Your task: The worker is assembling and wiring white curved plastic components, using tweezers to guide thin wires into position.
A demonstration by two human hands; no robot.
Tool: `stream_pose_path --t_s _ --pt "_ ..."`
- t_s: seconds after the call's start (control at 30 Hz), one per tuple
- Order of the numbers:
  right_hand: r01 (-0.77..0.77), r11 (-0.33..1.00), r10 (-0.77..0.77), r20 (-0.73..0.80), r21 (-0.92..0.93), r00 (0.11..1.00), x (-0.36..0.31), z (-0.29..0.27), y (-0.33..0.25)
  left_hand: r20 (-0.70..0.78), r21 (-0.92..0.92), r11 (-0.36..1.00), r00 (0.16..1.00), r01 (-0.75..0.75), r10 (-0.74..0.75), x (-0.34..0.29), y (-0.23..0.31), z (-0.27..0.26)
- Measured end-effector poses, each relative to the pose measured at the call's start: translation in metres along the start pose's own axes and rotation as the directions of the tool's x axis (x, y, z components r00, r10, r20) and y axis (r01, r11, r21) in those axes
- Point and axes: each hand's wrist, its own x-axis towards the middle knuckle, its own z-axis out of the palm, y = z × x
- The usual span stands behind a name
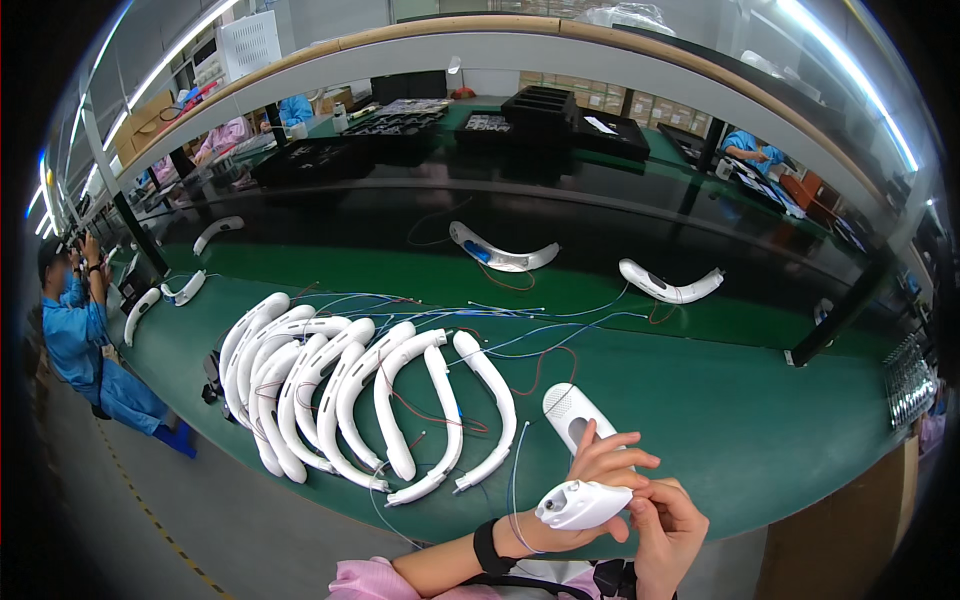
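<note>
A white curved plastic casing, its near end [583, 506] showing a small metal fitting, rests in my left hand [603, 462], which grips it with the fingers stretched out behind. A white perforated end [573, 412] shows beyond those fingers; whether it is part of the same casing is hidden. Thin blue and white wires hang from the held piece beside my left wrist. My right hand [672, 520] pinches at the casing's right edge, thumb and finger together; anything small between them cannot be made out. Left of my hands lies a row of similar white curved casings [345, 400] with loose wires.
Two more casings lie on the dark strip across the green bench [720, 420], one a curved casing [672, 283]. A shelf rail [440, 38] spans overhead, with a metal post [850, 300] at right. Black trays [540, 118] stand behind. A co-worker [85, 330] sits far left.
</note>
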Motion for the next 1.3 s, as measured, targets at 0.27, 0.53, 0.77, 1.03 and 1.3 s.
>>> stream_pose_path --t_s 0.27,0.53,0.77,1.03,1.3 --pt "0.043 0.986 0.016 0.350 -0.160 0.937 0.012 -0.010 -0.015 -0.014 -0.109 0.992 0.997 0.068 -0.070 -0.002 0.001 -0.015" --pt "0.138 0.978 -0.100 0.226 -0.158 0.969 0.012 0.007 -0.004 -0.021 -0.032 0.995 0.995 0.098 -0.099 -0.014 -0.002 -0.022" --pt "0.111 0.992 -0.082 0.359 -0.059 0.930 0.078 0.006 -0.054 0.409 -0.149 0.926 0.875 0.346 -0.261 -0.009 0.017 -0.044" --pt "-0.050 0.999 0.048 0.196 0.004 0.979 0.120 0.007 -0.015 0.585 -0.462 0.510 0.682 0.726 -0.440 -0.006 0.032 -0.067" --pt "-0.157 0.979 0.141 0.131 0.126 0.981 0.178 -0.005 0.028 0.575 -0.587 0.304 0.650 0.751 -0.497 -0.003 0.021 -0.072"
